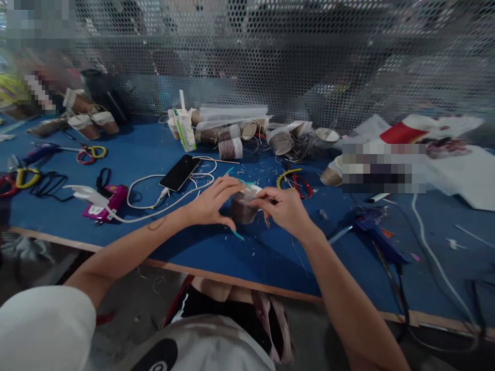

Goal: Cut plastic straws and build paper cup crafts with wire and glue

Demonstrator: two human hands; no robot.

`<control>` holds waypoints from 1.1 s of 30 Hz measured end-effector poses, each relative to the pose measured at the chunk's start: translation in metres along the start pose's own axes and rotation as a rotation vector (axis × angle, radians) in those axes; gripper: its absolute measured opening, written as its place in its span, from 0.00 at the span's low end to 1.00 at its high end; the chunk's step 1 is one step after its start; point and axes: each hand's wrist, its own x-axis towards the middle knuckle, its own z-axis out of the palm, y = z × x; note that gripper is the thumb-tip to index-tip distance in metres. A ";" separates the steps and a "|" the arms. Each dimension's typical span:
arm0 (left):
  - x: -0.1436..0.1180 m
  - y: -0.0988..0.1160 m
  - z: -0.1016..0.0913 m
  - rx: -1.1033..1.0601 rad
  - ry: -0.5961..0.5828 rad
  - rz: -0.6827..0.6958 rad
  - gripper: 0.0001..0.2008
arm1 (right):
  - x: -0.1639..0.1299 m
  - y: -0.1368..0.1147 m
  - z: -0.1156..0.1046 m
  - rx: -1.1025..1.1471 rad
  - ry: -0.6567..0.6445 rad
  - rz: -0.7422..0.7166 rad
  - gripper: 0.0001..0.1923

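Note:
A small brown cup-shaped piece with a pale top (244,208) stands on the blue table between my hands. My left hand (216,201) is at its left side, thumb and fingers spread apart around it; long teal nails show on several fingers. At the right side of the cup, my right hand (282,208) has thumb and forefinger pinched together at the upper edge. What lies in that pinch is too small and blurred to make out. Behind my right hand lie scissors with yellow and red handles (296,183).
A black phone (180,172) with a white cable and a purple power bank (106,204) lie to the left. Blue glue guns rest on both sides, one at right (377,234). Wrapped cups and a drink carton (184,129) stand before the perforated metal screen (240,56).

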 end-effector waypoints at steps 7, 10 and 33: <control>-0.005 0.014 0.012 0.152 0.007 -0.002 0.40 | 0.001 0.003 0.007 0.045 0.030 0.023 0.17; -0.005 0.011 0.010 0.117 0.030 0.003 0.39 | 0.000 0.004 0.008 0.065 0.049 0.013 0.17; -0.001 0.009 0.001 0.006 0.183 0.050 0.40 | -0.005 0.001 -0.003 -0.028 0.134 -0.092 0.19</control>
